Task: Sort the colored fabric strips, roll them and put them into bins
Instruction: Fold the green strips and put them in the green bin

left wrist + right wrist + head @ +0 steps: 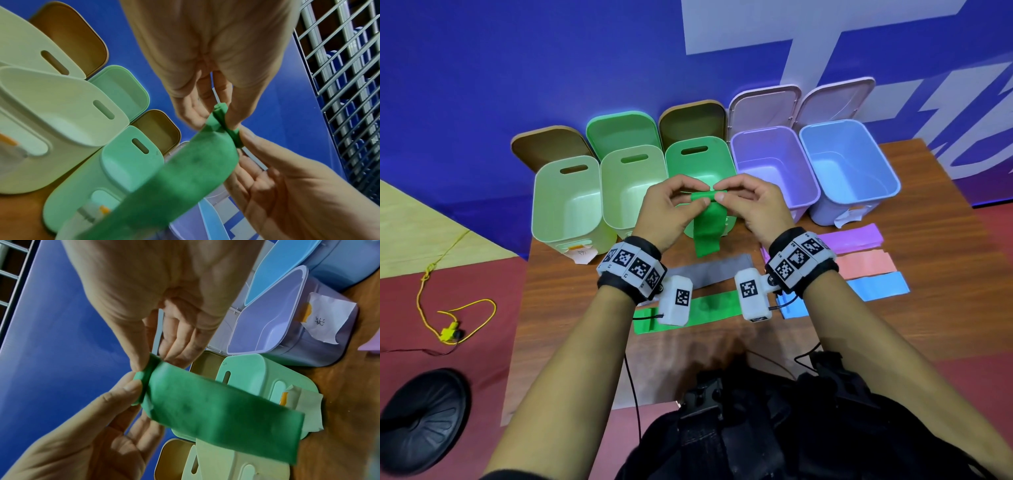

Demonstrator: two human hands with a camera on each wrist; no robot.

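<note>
I hold a green fabric strip [707, 236] in the air in front of the green bin [717, 154]. Its top end is wound into a small roll, and the tail hangs down toward the table. My left hand [700, 198] pinches the roll's left end between thumb and fingers. My right hand [719, 192] pinches the right end the same way. In the left wrist view the strip [185, 178] runs down from my left hand [218, 116]. In the right wrist view the strip [216, 410] hangs from my right hand [154, 360].
Two pale green bins [566, 202], [630, 185], a purple bin [770, 164] and a blue bin [849, 164] stand open along the table's back. Flat on the table lie grey [709, 270], green [709, 310], purple [849, 238], pink [866, 263] and blue [876, 286] strips.
</note>
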